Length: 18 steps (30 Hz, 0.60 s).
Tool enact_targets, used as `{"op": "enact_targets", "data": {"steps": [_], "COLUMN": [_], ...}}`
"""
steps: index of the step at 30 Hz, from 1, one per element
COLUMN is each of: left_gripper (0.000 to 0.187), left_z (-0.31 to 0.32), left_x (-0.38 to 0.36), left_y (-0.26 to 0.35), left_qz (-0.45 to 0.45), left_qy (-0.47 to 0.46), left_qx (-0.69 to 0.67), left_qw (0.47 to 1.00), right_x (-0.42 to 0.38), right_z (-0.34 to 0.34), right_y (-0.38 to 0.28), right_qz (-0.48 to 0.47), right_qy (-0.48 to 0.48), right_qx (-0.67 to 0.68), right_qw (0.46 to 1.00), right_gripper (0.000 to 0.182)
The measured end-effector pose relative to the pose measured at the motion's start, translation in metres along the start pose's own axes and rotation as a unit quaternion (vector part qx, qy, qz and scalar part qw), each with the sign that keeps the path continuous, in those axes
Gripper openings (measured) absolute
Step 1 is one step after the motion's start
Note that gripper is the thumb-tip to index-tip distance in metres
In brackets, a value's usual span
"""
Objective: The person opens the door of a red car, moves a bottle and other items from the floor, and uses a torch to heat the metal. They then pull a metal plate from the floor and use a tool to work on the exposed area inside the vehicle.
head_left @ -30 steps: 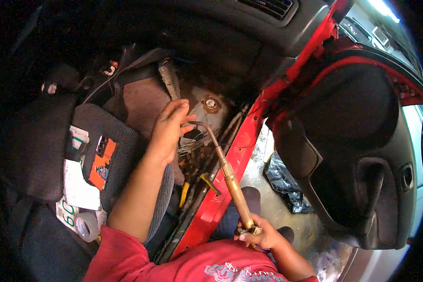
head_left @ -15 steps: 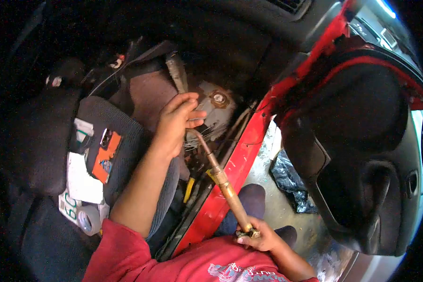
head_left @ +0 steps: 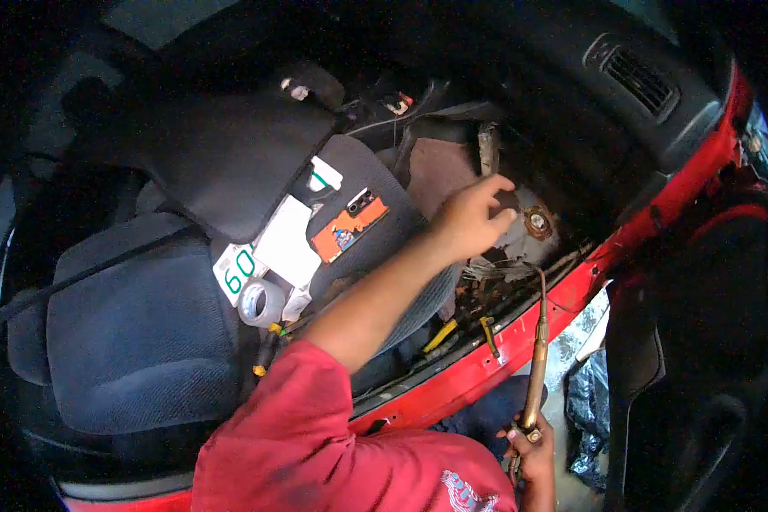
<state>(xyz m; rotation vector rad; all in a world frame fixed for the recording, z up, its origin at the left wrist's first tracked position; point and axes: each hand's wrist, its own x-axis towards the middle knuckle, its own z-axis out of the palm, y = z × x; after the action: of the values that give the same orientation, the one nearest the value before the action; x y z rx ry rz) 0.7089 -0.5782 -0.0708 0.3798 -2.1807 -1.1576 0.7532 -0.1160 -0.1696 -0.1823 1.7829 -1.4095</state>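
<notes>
My right hand [head_left: 532,454] is wrapped round the valve end of a brass gas welding torch [head_left: 536,375]. The torch stands nearly upright in view, its thin bent copper tip pointing at the door sill. My left hand [head_left: 476,218] reaches over the car's stripped footwell, fingers apart and slightly curled, with nothing visible in them. Just beyond its fingers a strip of worn grey material [head_left: 488,149] sticks up. Beside it is bare floor metal with a rusty round fitting [head_left: 537,222]. Frayed fibres [head_left: 495,271] lie below the hand.
On the seat lie an orange-backed phone [head_left: 350,229], white paper [head_left: 288,243], a number plate [head_left: 237,271] and a roll of grey tape [head_left: 261,302]. Yellow-handled tools [head_left: 440,335] lie by the red sill [head_left: 478,363]. The open door [head_left: 700,341] and a black plastic bag [head_left: 587,418] are at right.
The view has swung left, so the footwell and seat sit further right. The torch stands more upright, still in my right hand. My left hand's fingers have spread a little.
</notes>
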Motion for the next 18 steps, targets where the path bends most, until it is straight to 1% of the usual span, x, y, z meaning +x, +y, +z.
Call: {"op": "enact_targets", "data": {"steps": [1,2,3,4,5,6,7,8,9,10,11,13,14,16,17,18], "left_gripper": [0.056,0.060,0.065,0.070,0.072,0.063,0.073,0.077,0.082,0.084,0.087,0.091,0.091,0.091,0.091,0.088], "left_z": [-0.022,-0.052,-0.088,-0.123,-0.153,-0.184,-0.201,-0.218,-0.229,-0.232,-0.230,-0.238,-0.233,-0.229,-0.228,-0.227], "left_x": [-0.007,-0.015,-0.024,-0.033,-0.041,-0.048,-0.054,-0.069,-0.087,-0.100,-0.112,-0.129,-0.127,-0.127,-0.126,-0.123], "left_y": [0.013,0.024,0.035,0.054,0.014,0.019,0.024,-0.005,-0.041,-0.054,-0.069,-0.108,-0.105,-0.093,-0.086,-0.080], "left_qz": [0.043,0.058,0.073,-0.016,-0.059,-0.214,-0.320,-0.340,-0.354,-0.351,-0.351,-0.276,-0.273,-0.301,-0.300,-0.311], "left_qy": [-0.009,0.011,0.031,0.007,0.025,-0.034,-0.068,-0.058,-0.050,-0.012,0.022,0.060,0.058,0.076,0.072,0.049], "left_qx": [0.068,0.185,0.297,0.342,0.410,0.415,0.458,0.498,0.535,0.545,0.552,0.596,0.594,0.593,0.594,0.589], "left_qw": [0.997,0.981,0.951,0.940,0.910,0.884,0.827,0.796,0.766,0.761,0.756,0.751,0.755,0.743,0.743,0.744], "right_x": [-0.001,-0.002,-0.003,-0.003,-0.003,0.001,0.004,0.008,0.010,0.011,0.009,0.015,0.020,0.024,0.026,0.028], "right_z": [-0.002,-0.006,-0.011,-0.017,-0.020,-0.015,-0.015,-0.015,-0.016,-0.017,-0.018,-0.016,-0.016,-0.015,-0.016,-0.017], "right_y": [0.002,0.003,0.005,0.006,0.009,0.016,0.019,0.023,0.028,0.033,0.033,0.025,0.025,0.029,0.031,0.032], "right_qz": [-0.003,-0.020,-0.038,-0.040,-0.034,-0.030,-0.032,-0.031,-0.029,-0.046,-0.041,-0.024,-0.025,-0.032,-0.030,-0.024], "right_qy": [0.001,0.003,0.008,0.016,0.014,0.012,0.015,0.010,0.012,0.015,0.036,0.005,0.010,0.001,0.003,-0.002], "right_qx": [0.004,0.001,-0.004,0.001,0.004,0.006,0.012,0.017,0.022,0.025,0.031,0.031,0.030,0.010,0.012,0.009], "right_qw": [1.000,1.000,0.999,0.999,0.999,0.999,0.999,0.999,0.999,0.999,0.998,0.999,0.999,0.999,0.999,1.000], "right_gripper": [0.041,0.039,0.038,0.038,0.037,0.037,0.037,0.035,0.034,0.033,0.033,0.034,0.034,0.036,0.036,0.037]}}
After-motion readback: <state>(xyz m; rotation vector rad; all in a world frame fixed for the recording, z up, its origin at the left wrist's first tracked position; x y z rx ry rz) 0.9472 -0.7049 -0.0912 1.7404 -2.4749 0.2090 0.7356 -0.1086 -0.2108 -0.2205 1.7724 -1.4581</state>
